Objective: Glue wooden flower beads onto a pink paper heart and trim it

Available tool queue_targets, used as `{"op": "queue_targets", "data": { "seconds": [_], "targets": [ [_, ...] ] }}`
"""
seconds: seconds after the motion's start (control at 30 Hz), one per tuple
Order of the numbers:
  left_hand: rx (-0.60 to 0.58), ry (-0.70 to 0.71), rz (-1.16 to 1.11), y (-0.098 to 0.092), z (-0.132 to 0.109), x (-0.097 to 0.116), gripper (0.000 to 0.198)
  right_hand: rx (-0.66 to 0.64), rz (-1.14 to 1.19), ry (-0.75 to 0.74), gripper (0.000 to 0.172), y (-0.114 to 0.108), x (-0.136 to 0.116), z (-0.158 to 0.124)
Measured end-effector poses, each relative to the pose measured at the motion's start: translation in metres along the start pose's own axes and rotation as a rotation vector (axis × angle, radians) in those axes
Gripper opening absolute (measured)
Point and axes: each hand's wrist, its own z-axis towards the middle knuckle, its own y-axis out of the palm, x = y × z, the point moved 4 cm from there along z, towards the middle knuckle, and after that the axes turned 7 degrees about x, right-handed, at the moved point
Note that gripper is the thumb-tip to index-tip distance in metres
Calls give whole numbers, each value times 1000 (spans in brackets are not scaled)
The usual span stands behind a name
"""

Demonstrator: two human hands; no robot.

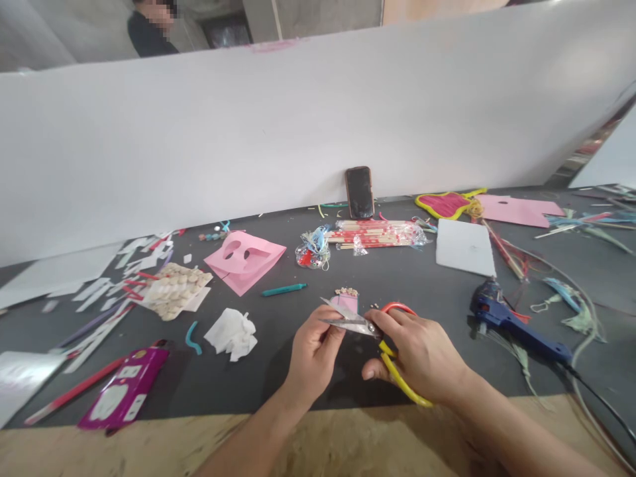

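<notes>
My right hand (417,351) is closed around a pair of scissors (352,323) with red and yellow handles. The scissors' blades are parted and point left. Beside their tips, my left hand (318,348) is pinched, thumb against fingers; whatever it grips is too small or hidden to make out. Just beyond the blades lies a small pink piece (350,303), partly covered by them, with tiny pale bits (346,291) along its far edge. A teal pen (284,289) rests farther off to the left.
Left of my hands are crumpled white tissue (231,334), a pink paper cutout (243,258) and a purple packet (126,387). A blue glue gun (517,324) with a cord lies right. A phone (359,192) leans against the white partition (298,132), behind bagged sticks (377,233). A person (149,30) is beyond.
</notes>
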Motion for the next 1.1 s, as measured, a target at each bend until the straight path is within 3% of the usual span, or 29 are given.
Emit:
{"op": "queue_targets", "data": {
  "seconds": [0.63,1.1],
  "targets": [
    [-50,-153,-16,4,-1,-1,26,-39,7,4,48,5,-3,-6],
    [-84,-120,2,5,-2,-4,28,-70,-7,5,43,4,-1,-4]
  ]
}}
